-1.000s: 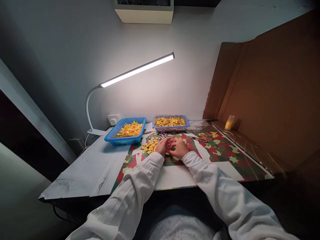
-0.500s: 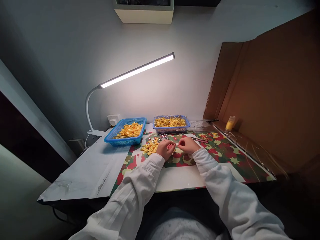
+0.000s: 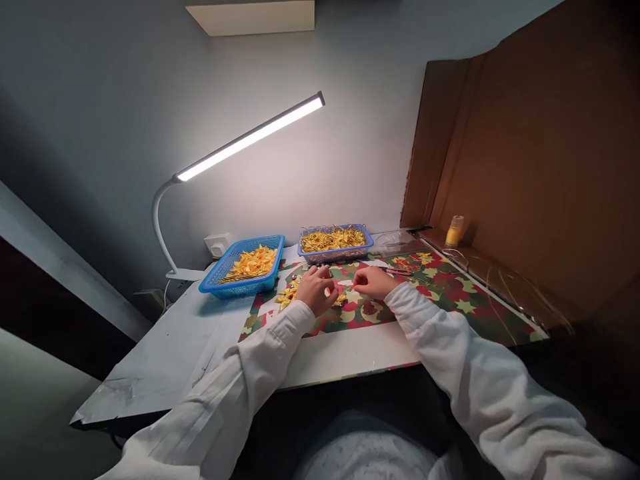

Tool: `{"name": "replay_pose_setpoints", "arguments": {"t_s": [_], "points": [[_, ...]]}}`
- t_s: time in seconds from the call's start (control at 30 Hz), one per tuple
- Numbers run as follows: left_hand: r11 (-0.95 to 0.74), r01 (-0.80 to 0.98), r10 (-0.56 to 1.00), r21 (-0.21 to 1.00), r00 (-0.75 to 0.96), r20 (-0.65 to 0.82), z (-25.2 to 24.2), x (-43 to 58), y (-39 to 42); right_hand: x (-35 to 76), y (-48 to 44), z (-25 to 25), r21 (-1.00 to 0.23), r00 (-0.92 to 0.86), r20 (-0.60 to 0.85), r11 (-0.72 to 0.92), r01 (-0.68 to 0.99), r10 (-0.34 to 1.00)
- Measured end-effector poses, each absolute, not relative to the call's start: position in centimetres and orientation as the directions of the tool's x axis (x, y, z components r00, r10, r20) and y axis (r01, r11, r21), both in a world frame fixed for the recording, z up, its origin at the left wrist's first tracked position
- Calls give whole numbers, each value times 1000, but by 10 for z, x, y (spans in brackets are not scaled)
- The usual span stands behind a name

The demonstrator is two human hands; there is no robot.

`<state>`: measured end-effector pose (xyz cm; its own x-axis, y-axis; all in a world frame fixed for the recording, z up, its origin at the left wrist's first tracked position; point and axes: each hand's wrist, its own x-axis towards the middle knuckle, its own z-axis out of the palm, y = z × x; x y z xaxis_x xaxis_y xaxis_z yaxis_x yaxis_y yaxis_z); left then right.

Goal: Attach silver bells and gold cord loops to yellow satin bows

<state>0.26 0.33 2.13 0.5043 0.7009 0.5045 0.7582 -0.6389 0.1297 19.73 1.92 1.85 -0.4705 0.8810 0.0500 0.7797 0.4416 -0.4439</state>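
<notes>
My left hand is over the patterned mat, its fingers spread and reaching toward small shiny silver beads that it partly covers. Beside and under it lies a pile of small yellow ribbon bows, half hidden by the hand. To the right, my right hand is closed in a pinch just above the mat. Whatever is between its fingertips is too small to make out. A few yellow pieces lie between the two hands.
A blue basket of yellow bows and a purple basket of gold-wired bows stand behind. A pink-handled tool lies beyond my right hand. A desk lamp hangs above. Cardboard and a yellow-filled bottle are right.
My left hand has come away from my right hand, moving left and opening its fingers over the beads. The right hand stays pinched. The whole view has shifted slightly.
</notes>
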Motion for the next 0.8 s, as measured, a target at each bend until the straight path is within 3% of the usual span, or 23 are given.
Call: {"name": "replay_pose_setpoints", "arguments": {"t_s": [0.33, 0.63, 0.8], "points": [[-566, 823, 745, -50, 537, 396, 14, 3, 14, 199, 23, 31, -419, -513, 92, 500, 758, 854], [-759, 649, 614, -44, 738, 279, 33, -9, 25, 196, 23, 46, -434, -506, 195, 537, 724, 840], [-762, 647, 592, -30, 715, 371, 45, -15, 39, 195, 24, 45, -420, -511, 182, 536, 732, 840]]}}
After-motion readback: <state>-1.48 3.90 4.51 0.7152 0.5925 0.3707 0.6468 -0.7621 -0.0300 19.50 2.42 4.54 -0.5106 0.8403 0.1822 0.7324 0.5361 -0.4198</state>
